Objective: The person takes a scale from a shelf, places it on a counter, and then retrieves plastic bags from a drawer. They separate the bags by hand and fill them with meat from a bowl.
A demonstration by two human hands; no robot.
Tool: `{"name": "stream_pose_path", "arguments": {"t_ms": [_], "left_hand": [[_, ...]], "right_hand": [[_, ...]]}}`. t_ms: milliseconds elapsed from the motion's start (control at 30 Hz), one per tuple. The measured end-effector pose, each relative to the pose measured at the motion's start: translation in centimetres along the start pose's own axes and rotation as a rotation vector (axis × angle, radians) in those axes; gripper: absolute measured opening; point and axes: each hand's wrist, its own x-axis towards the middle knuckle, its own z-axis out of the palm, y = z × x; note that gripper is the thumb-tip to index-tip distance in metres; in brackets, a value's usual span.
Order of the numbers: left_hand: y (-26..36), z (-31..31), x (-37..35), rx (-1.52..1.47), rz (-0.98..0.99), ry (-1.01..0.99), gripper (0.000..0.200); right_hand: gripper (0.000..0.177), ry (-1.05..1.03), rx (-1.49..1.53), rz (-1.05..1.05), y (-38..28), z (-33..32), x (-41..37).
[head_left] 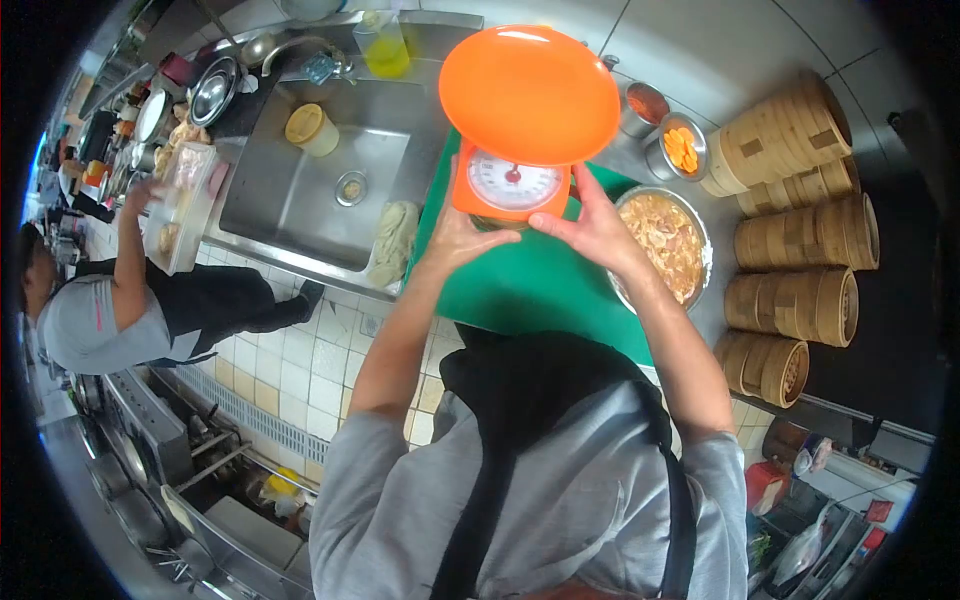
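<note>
An orange kitchen scale (515,182) with a round white dial and a wide orange pan (530,92) on top is held between my two hands. My left hand (462,235) grips its left side, the thumb along the lower front edge. On the other side my right hand (597,225) closes around the body, its thumb at the lower right corner of the dial face. Below the scale lies a green cutting board (500,285). A metal bowl of raw sliced meat (660,240) stands close to my right forearm.
To the left is a steel sink (290,215) with a lidded tub (312,130) and a cloth (394,243) over its edge. Metal containers of sliced carrot (681,150) and red sauce (647,106) stand beside stacked bamboo steamers (790,240). A co-worker (130,300) works at the far left.
</note>
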Motion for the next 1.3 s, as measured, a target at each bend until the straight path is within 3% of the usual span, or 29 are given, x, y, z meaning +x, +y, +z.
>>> {"name": "stream_pose_path", "arguments": {"t_ms": [100, 167, 200, 333, 400, 467, 533, 567, 667, 733, 900, 1067, 1200, 1300], "left_hand": [[-0.6, -1.6, -1.2, -0.107, 0.004, 0.039, 0.145], [-1.3, -2.8, -2.1, -0.236, 0.005, 0.104, 0.147], [0.1, -3.7, -2.4, -0.289, 0.039, 0.114, 0.127], [2.7, -6.2, -2.2, -0.349, 0.111, 0.325, 0.085], [3.4, -6.8, -3.2, -0.382, 0.076, 0.399, 0.079], [3.4, -6.7, -4.7, -0.450, 0.038, 0.470, 0.078], [2.2, -6.7, -8.3, -0.608, -0.118, 0.376, 0.079], [2.0, -5.6, -9.9, -0.662, -0.140, 0.412, 0.062], [1.1, -3.0, -13.5, -0.458, -0.337, 0.196, 0.047], [2.1, -1.0, -14.0, -0.504, -0.403, 0.097, 0.038], [4.5, 0.9, -13.0, -0.470, -0.406, -0.142, 0.033], [8.5, 1.0, -10.7, -0.409, -0.353, -0.232, 0.033], [15.1, 1.0, -8.1, -0.375, -0.207, -0.369, 0.036], [18.9, 1.4, -5.2, -0.157, 0.121, -0.487, 0.037]], "right_hand": [[0.114, 0.047, 0.063, 0.143, -0.1, -0.1, -1.4], [0.106, 0.132, 0.039, 0.106, -0.2, -1.1, -3.3], [0.103, 0.170, 0.027, 0.096, -0.2, -1.9, -4.4], [0.074, 0.450, 0.027, -0.025, 1.1, -7.2, -10.4], [0.058, 0.695, 0.122, 0.032, 1.0, -9.4, -13.7], [0.053, 0.915, 0.230, 0.072, 2.2, -11.6, -17.5], [0.050, 1.089, 0.302, 0.145, 3.9, -13.4, -21.6], [0.049, 1.154, 0.312, 0.189, 5.2, -14.0, -23.9], [0.045, 1.265, 0.425, 0.363, 7.9, -12.7, -28.3], [0.043, 1.266, 0.483, 0.483, 9.3, -11.2, -29.3], [0.043, 1.176, 0.540, 0.561, 12.5, -9.7, -27.7], [0.020, 1.035, 0.330, 0.551, 13.9, -8.5, -24.8], [0.020, 0.874, 0.294, 0.611, 12.4, -7.4, -25.3], [0.023, 0.719, 0.215, 0.688, 11.1, -7.2, -25.3]]}}
